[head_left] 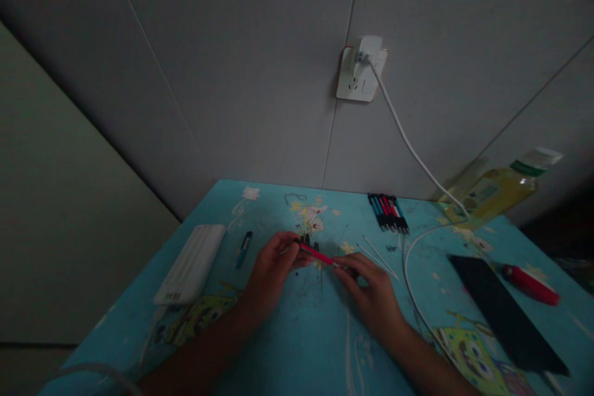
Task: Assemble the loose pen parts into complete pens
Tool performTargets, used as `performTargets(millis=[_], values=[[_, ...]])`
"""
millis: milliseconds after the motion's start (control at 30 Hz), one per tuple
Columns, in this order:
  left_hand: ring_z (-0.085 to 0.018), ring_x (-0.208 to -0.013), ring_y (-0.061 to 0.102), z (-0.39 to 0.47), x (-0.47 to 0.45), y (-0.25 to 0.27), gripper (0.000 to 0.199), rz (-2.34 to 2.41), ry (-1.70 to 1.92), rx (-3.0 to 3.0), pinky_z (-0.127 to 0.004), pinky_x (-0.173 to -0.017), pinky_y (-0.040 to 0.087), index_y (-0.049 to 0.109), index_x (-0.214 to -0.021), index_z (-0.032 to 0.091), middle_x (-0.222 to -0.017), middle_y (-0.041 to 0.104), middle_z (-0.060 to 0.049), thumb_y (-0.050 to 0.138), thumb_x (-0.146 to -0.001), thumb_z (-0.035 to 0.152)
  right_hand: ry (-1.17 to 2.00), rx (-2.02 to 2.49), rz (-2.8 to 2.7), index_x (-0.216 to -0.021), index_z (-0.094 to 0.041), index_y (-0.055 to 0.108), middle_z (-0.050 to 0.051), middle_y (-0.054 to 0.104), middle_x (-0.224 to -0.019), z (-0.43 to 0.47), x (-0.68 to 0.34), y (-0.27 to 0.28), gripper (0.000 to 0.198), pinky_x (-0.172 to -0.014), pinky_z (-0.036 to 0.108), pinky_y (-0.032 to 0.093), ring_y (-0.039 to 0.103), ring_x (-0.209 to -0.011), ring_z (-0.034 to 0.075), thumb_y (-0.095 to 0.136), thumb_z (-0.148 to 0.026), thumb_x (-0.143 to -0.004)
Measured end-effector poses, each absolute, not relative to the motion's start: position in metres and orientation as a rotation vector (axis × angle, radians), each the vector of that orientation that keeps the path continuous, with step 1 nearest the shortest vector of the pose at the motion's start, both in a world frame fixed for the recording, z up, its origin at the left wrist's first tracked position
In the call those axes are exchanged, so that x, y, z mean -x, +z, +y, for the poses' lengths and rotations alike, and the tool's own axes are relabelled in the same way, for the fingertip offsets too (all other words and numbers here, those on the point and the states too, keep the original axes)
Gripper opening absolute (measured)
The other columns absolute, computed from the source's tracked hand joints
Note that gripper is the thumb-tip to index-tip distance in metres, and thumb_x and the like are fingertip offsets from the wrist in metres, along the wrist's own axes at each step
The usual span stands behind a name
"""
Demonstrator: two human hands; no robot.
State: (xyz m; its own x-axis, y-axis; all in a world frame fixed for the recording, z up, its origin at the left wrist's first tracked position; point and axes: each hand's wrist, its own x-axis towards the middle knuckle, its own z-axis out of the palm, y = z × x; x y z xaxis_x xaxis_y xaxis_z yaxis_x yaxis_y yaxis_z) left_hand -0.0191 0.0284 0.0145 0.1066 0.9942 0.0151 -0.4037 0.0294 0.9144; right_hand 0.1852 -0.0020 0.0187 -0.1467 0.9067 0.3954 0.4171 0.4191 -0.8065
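Observation:
A slim red pen (317,253) is held slanting just above the table, between my two hands. My left hand (277,260) is closed on its dark upper end, the thumb lying along it. At the lower end, the fingertips of my right hand (366,281) pinch the pen's tip; the tip itself is mostly hidden. Small black parts (307,239) show just behind the pen by my left fingers. To the left of that hand lies a short blue pen piece (244,249) with a dark end. Thin white sticks, like pen refills (378,260), lie beyond my right hand.
A row of several assembled-looking pens (388,213) lies at the back. A white power bank (191,265) is at left. On the right are a black flat strip (508,315), a red object (530,284) and a yellow liquid bottle (496,192). A white cable (408,253) crosses the table.

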Motion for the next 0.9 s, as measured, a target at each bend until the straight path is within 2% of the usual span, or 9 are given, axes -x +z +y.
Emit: performTargets(millis=[233, 400, 500, 700, 833, 900], values=[[-0.018, -0.082, 0.070, 0.028, 0.020, 0.017, 0.025, 0.844, 1.236, -1.004, -0.033, -0.078, 0.058, 0.058, -0.105, 0.016, -0.094, 0.068, -0.005, 0.064, -0.087, 0.032, 0.642, 1.180, -1.784, -0.098, -0.023, 0.069, 0.003, 0.066, -0.087, -0.004, -0.187, 0.022, 0.011, -0.067, 0.026, 0.048, 0.059, -0.072, 0.015, 0.061, -0.024, -0.091], [-0.020, -0.087, 0.070, 0.025, 0.018, 0.018, 0.025, 0.890, 1.172, -1.066, -0.037, -0.084, 0.056, 0.059, -0.106, 0.016, -0.100, 0.068, -0.007, 0.062, -0.088, 0.033, 0.676, 1.190, -1.757, -0.096, -0.023, 0.071, 0.005, 0.068, -0.089, -0.004, -0.195, 0.030, 0.013, -0.071, 0.029, 0.049, 0.062, -0.077, 0.017, 0.061, -0.028, -0.091], [-0.020, -0.087, 0.070, 0.023, 0.017, 0.016, 0.027, 0.907, 1.089, -1.136, -0.037, -0.085, 0.054, 0.060, -0.109, 0.016, -0.097, 0.070, -0.008, 0.062, -0.087, 0.032, 0.699, 1.204, -1.724, -0.095, -0.023, 0.072, 0.005, 0.069, -0.088, -0.002, -0.200, 0.036, 0.014, -0.074, 0.030, 0.050, 0.063, -0.079, 0.018, 0.060, -0.029, -0.091], [-0.018, -0.078, 0.066, 0.016, 0.016, 0.010, 0.018, 0.812, 0.721, -1.405, -0.029, -0.073, 0.050, 0.068, -0.096, 0.016, -0.082, 0.071, -0.004, 0.063, -0.085, 0.030, 0.716, 1.168, -1.762, -0.097, -0.024, 0.074, 0.004, 0.070, -0.089, -0.003, -0.203, 0.039, 0.015, -0.075, 0.029, 0.052, 0.065, -0.083, 0.018, 0.060, -0.029, -0.091], [-0.016, -0.071, 0.063, 0.010, 0.015, 0.011, 0.015, 0.797, 0.624, -1.583, -0.026, -0.064, 0.046, 0.069, -0.087, 0.017, -0.076, 0.068, -0.002, 0.065, -0.083, 0.031, 0.699, 1.078, -1.869, -0.105, -0.026, 0.071, 0.004, 0.069, -0.089, -0.007, -0.199, 0.037, 0.018, -0.072, 0.029, 0.052, 0.064, -0.079, 0.017, 0.063, -0.029, -0.090], [-0.016, -0.070, 0.063, 0.008, 0.015, 0.014, 0.017, 0.792, 0.601, -1.577, -0.026, -0.063, 0.045, 0.068, -0.089, 0.017, -0.076, 0.069, -0.003, 0.064, -0.084, 0.033, 0.657, 1.086, -1.891, -0.109, -0.026, 0.069, 0.004, 0.068, -0.088, -0.007, -0.199, 0.037, 0.022, -0.069, 0.028, 0.052, 0.063, -0.076, 0.017, 0.065, -0.031, -0.088]])
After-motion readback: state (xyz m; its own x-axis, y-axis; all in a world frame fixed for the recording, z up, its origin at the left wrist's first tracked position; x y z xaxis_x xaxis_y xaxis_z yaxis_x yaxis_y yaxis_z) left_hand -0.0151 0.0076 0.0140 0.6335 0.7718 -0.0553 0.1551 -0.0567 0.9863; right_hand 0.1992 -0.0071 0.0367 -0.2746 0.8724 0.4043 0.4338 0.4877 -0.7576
